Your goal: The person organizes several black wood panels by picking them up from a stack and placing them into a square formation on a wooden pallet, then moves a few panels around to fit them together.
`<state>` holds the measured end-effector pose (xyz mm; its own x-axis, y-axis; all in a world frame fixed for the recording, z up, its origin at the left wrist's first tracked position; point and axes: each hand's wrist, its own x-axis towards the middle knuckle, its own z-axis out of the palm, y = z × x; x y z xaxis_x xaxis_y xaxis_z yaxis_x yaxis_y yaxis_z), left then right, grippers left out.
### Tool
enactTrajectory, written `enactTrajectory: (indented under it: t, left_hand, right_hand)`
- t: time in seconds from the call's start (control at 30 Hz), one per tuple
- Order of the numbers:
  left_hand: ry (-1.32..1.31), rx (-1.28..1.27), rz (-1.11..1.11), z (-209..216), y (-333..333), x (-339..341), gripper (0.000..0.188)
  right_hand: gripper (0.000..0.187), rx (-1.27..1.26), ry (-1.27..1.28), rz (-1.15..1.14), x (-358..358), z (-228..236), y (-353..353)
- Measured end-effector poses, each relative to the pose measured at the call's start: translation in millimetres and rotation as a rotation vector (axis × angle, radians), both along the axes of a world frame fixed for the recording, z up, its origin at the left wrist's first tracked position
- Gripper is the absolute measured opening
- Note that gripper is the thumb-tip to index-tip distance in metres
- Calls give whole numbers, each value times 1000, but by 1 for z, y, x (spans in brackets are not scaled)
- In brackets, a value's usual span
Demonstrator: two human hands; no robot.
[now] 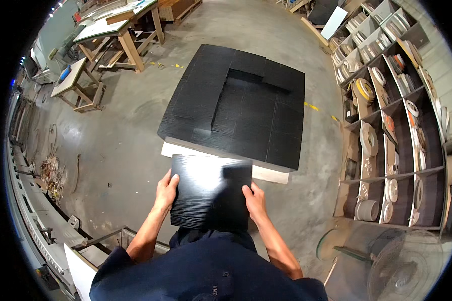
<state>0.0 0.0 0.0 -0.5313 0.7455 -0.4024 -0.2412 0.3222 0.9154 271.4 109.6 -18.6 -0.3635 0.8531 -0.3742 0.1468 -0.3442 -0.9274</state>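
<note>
Between my two hands I hold a black wood-grain panel (206, 205), roughly square, with light glaring off its upper middle. My left hand (166, 189) grips its left edge, thumb on the face. On the opposite edge my right hand (254, 200) does the same, and the fingers behind the board are hidden. Just beyond the panel sits a broad stack of black panels (281, 125), its top layer uneven with a lower area in the middle. Pale boards (270, 173) show beneath the near side of that stack.
A tall shelf unit (379, 178) full of edge-band rolls stands at the right. At the far left are a workbench (128, 45) and a small wooden stool (78, 85). A machine rail (32, 215) runs along the left. A round fan (402, 266) stands at the lower right.
</note>
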Motion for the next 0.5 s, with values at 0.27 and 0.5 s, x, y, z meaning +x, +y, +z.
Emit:
enactTrajectory:
  t: [0.27,0.5]
  left_hand:
    - [8,-170,-114,-40,143,104,46]
    - [-90,-134,-213,-47,249,185,54]
  right_hand:
    - [21,-56,-216,-118,122,2,101]
    - [12,-112,-150,-319,189,26,188]
